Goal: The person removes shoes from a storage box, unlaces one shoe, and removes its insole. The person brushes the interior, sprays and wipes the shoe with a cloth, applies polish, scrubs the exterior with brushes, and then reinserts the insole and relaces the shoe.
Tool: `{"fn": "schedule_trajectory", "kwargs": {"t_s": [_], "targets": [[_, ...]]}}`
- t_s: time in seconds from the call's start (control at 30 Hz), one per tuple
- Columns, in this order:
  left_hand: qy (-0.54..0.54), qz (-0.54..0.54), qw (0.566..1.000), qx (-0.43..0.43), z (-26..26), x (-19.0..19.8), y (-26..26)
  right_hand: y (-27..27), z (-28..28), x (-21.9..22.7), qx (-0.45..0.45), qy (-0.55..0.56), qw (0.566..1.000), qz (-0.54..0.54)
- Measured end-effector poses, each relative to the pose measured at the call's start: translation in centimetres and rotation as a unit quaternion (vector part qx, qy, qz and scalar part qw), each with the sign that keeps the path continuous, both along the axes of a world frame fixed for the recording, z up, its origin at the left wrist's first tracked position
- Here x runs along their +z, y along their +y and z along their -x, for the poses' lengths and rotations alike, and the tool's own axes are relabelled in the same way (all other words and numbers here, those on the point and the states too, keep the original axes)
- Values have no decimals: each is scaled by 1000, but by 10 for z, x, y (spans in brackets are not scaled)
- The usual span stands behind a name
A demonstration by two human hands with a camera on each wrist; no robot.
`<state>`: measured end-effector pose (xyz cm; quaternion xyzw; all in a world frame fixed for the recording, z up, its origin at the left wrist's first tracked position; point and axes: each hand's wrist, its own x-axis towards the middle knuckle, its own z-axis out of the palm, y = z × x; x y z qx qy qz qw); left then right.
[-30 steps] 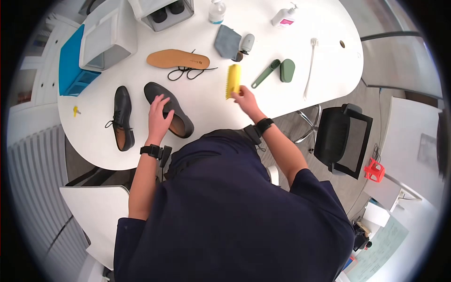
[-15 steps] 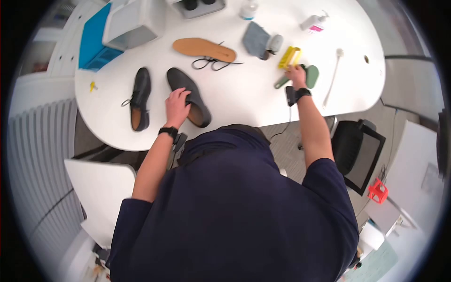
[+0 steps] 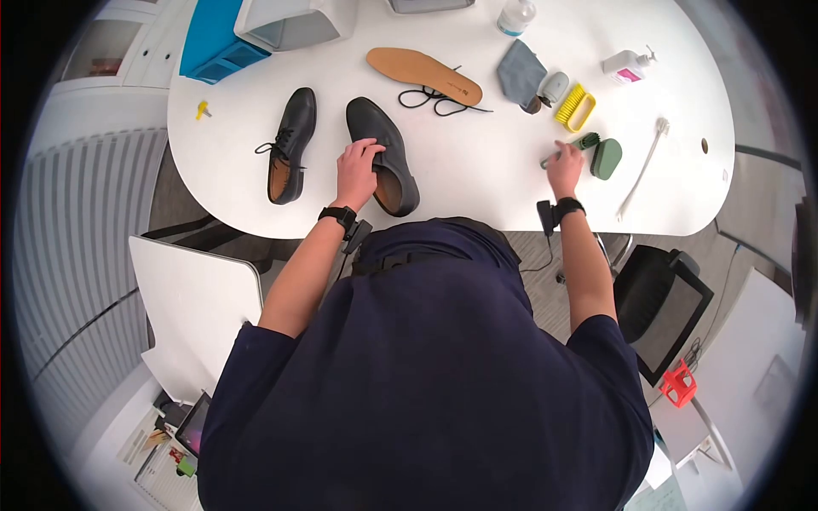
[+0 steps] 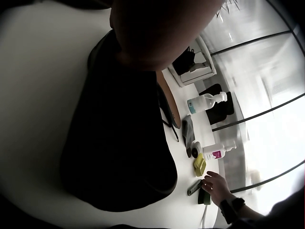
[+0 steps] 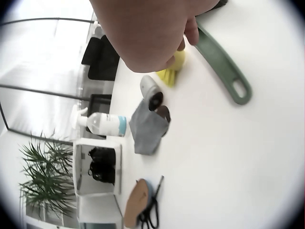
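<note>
My left hand (image 3: 356,175) grips the edge of a black lace-up shoe (image 3: 379,123) at its opening; in the left wrist view that shoe (image 4: 114,133) is a large dark shape under the hand. A matching shoe (image 3: 294,136) with tied laces lies to its left. My right hand (image 3: 564,169) is over the handle of a long green brush (image 3: 586,141), fingers loosely spread. The right wrist view shows the fingertips close beside that green handle (image 5: 221,64). A yellow brush (image 3: 575,109) lies just beyond, and a green oval brush (image 3: 606,159) to the right.
A tan insole (image 3: 417,72) and black shoelace (image 3: 439,102) lie behind the shoes. Further right are a grey cloth (image 3: 521,75), a grey tube (image 3: 555,86), a spray bottle (image 3: 516,17), a pump bottle (image 3: 626,66) and a long white stick (image 3: 643,170). Boxes (image 3: 294,21) stand back left.
My right hand has carried the yellow brush rightward, set it down by the grey tube and let go, then come back over the long green brush. My left hand has stayed on the shoe.
</note>
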<state>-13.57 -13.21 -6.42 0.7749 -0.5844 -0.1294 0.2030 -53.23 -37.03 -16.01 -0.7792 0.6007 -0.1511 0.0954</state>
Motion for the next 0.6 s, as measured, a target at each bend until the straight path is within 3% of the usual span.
{"fn": "schedule_trajectory", "kwargs": {"t_s": [0.3, 0.43, 0.6], "targets": [[-4, 8, 1000, 2, 2, -2, 1, 68, -13, 7, 7, -36, 999, 26], [-11, 5, 1000, 9, 5, -4, 1, 84, -9, 14, 37, -56, 997, -44], [4, 7, 1000, 10, 3, -4, 2, 102, -9, 20, -36, -72, 997, 4]]}}
